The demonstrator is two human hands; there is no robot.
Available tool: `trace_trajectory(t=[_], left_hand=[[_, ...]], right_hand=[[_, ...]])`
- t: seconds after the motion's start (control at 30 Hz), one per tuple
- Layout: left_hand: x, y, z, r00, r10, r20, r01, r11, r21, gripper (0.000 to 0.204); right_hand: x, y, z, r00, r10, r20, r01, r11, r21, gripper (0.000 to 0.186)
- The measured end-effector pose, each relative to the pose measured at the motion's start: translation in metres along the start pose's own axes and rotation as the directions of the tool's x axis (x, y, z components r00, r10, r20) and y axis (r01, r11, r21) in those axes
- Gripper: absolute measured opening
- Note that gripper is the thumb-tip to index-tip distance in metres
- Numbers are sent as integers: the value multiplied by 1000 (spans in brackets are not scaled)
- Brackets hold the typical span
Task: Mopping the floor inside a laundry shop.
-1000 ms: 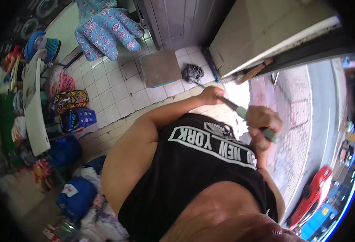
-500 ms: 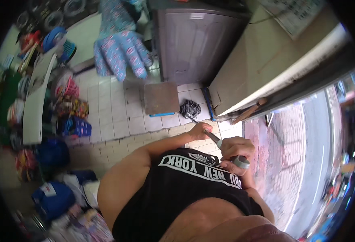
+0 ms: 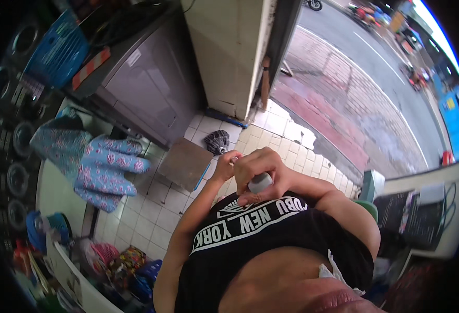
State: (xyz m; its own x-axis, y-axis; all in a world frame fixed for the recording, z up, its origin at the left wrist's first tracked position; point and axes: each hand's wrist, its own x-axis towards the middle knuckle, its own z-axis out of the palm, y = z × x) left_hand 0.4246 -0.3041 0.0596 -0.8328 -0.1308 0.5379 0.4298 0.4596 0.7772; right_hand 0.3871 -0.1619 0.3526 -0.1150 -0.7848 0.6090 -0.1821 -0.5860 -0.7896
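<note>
While both of our hands engage one mop (image 3: 217, 141), its dark, striped head rests on the white floor tiles (image 3: 156, 219), near a blue strip (image 3: 229, 119) at the foot of the cream wall (image 3: 224, 57). Our right hand (image 3: 263, 166) is wrapped around the upper handle, leaving the grey end cap (image 3: 261, 182) exposed; our left hand (image 3: 226, 166) is closed around the shaft nearer the head. Most of the shaft between them is hidden from us. To the left of the head, one corner of a brown square board (image 3: 185, 164) with a blue edge limits clearance; behind it, the grey cabinet (image 3: 148, 83) forms a straight boundary. On the right we have wider room: yellowish tiles (image 3: 289, 145) extend to a ragged edge along a reddish strip (image 3: 323, 117), with brick pavement (image 3: 352, 88) beyond.
</note>
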Motion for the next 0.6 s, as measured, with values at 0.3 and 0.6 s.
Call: trace_trajectory(t=[0.3, 0.6], left_hand=[[15, 48, -18, 943, -150, 296, 194, 973, -126, 25], [47, 1, -17, 952, -69, 298, 77, 997, -15, 36]], right_hand=[[-25, -5, 36, 984, -80, -158, 59, 989, -135, 26], [-35, 37, 16, 916, -123, -381, 41, 975, -216, 32]])
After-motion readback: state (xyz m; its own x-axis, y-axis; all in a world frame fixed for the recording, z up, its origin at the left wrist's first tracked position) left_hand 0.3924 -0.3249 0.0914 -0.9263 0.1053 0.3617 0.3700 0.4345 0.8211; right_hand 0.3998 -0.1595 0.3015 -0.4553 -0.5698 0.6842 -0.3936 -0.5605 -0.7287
